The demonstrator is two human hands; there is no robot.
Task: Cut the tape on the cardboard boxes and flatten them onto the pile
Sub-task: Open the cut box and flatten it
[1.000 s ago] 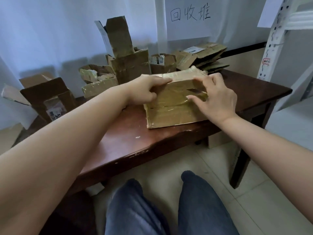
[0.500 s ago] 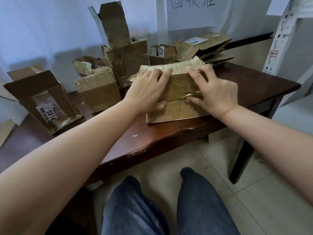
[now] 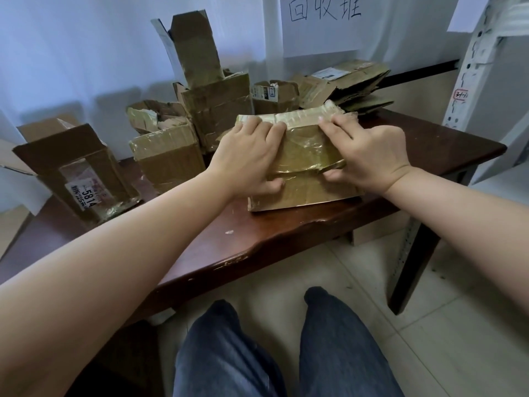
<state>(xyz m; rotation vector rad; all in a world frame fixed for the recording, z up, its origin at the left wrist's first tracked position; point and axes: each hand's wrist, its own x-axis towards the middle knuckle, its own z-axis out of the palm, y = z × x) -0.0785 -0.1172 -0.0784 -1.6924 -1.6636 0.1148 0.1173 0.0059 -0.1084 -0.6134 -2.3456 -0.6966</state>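
A taped box [image 3: 303, 164] lies flattened near the front edge of a dark wooden table [image 3: 286, 233], at the centre of the frame. Glossy tape covers its top face, and a torn edge runs across the face between the 2 thumbs.

The left hand [image 3: 249, 159] lies on the left part of the box, fingers reaching to the far edge and thumb hooked against the near part, so it grasps the cardboard. The right hand [image 3: 369, 156] grasps the right part the same way: fingers over the far taped edge, thumb tucked under the torn flap.

In the upper right of the frame, at the far side of the table, flattened cardboard lies in a pile [image 3: 343, 87]. Above it a white sheet [image 3: 317, 21] with 3 handwritten characters hangs on the wall.

Left of centre stand several unflattened boxes: a tall open box [image 3: 197, 50] on a wider taped one [image 3: 220, 110], a crumpled box [image 3: 166, 150] in front of them, and a small box [image 3: 274, 94] toward the pile. At the far left a box [image 3: 74, 167] leans, with a label reading 5814.

A white perforated rack post [image 3: 475, 61] rises along the right edge. At the bottom, 2 knees in blue jeans [image 3: 280, 351] show above a pale tiled floor [image 3: 446, 325].
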